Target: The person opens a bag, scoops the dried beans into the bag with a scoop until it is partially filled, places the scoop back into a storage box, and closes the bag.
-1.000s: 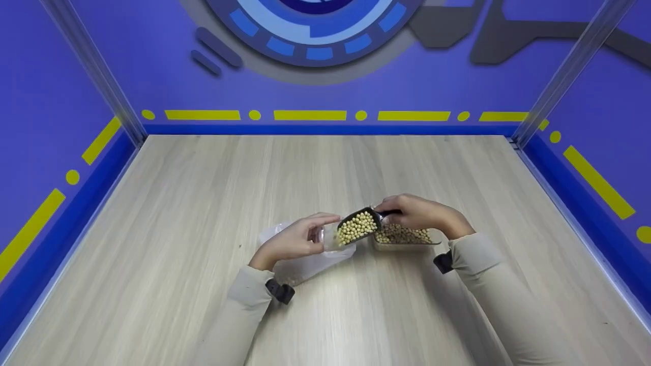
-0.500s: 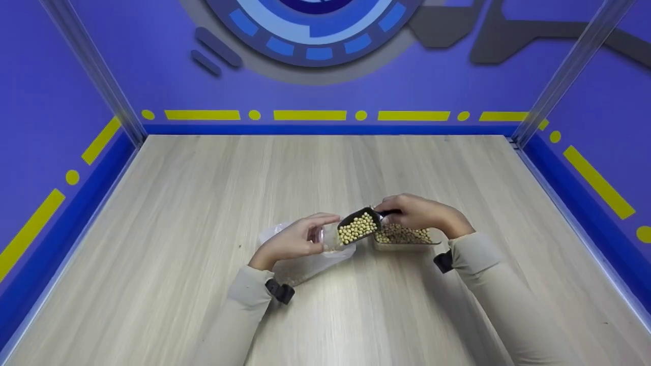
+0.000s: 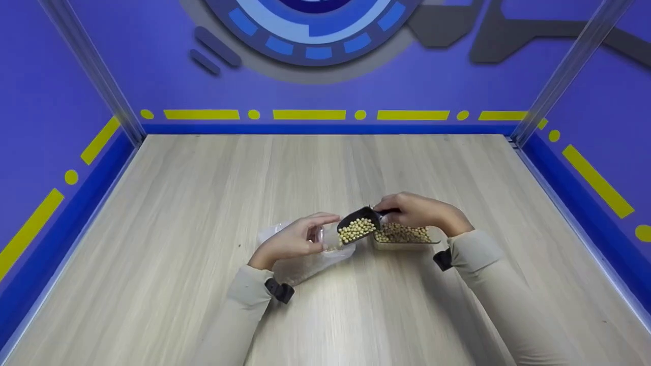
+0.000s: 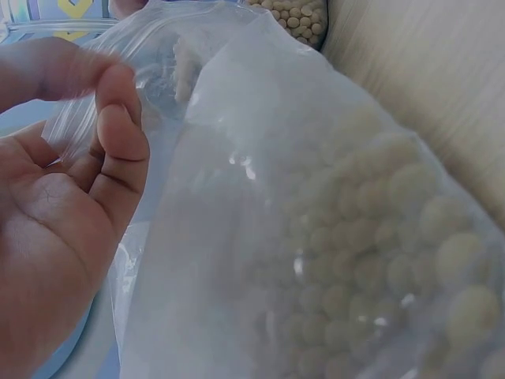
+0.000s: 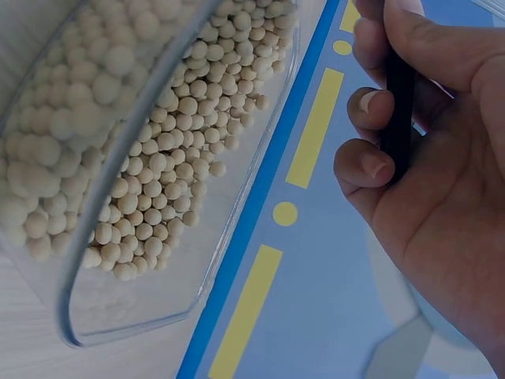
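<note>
My left hand (image 3: 290, 241) pinches the mouth of a frosted plastic zip bag (image 3: 315, 267) lying on the table. Through the bag's side in the left wrist view, soybeans (image 4: 379, 253) show inside. Curled around the handle (image 5: 399, 118) of a black scoop (image 3: 362, 212), my right hand (image 3: 417, 211) tilts it toward the left. Soybeans (image 3: 356, 231) fill the scoop's lower part, and its lip overlaps the bag's mouth in the head view. Below the right hand stands a clear plastic container (image 3: 404, 247) with many more soybeans (image 5: 158, 189).
The wood-grain table (image 3: 203, 183) runs back to a blue-purple wall (image 3: 325, 96) with yellow marks. Similar walls rise at left and right, with metal posts (image 3: 101, 76) in the corners. Each wrist wears a black band (image 3: 279, 291).
The soybeans in the scoop have slid toward its lower edge, baring more of the black inside. Fewer lie in it than a second ago. Both hands hold almost the same place.
</note>
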`<state>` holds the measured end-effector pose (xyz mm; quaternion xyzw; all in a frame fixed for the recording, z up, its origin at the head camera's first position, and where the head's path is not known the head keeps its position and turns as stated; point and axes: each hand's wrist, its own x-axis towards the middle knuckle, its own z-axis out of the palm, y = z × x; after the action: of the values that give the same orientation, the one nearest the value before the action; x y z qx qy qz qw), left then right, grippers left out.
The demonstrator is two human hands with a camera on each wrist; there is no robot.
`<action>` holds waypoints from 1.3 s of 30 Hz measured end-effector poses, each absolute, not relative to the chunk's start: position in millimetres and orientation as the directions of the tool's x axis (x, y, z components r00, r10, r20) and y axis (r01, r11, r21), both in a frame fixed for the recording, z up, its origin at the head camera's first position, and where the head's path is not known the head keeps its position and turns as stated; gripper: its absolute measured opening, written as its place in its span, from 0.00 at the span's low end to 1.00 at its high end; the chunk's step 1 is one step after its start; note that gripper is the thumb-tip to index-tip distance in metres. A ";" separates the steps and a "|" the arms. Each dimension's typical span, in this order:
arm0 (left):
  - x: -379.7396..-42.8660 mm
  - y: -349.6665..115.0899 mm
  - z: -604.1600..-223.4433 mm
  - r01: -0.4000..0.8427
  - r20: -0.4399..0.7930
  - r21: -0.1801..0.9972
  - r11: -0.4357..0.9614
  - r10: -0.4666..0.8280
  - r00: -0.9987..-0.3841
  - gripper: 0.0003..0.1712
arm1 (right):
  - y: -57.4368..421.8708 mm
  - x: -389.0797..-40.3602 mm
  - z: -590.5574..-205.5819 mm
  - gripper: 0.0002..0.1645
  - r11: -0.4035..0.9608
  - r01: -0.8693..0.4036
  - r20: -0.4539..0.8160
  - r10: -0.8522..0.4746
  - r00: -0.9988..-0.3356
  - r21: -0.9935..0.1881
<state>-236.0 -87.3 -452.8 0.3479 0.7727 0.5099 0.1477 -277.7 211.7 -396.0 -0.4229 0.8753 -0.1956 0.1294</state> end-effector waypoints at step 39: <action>-234.6 -88.5 -451.0 0.357 0.089 0.900 0.250 0.697 -0.711 0.36 | 207.3 -277.1 -388.4 0.14 0.584 -0.694 -0.093 -0.789 -0.608 -0.421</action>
<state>-234.6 -88.5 -451.0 0.3412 0.7725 0.5087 0.1674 -277.1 207.3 -388.4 -0.4215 0.8795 -0.1738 0.1363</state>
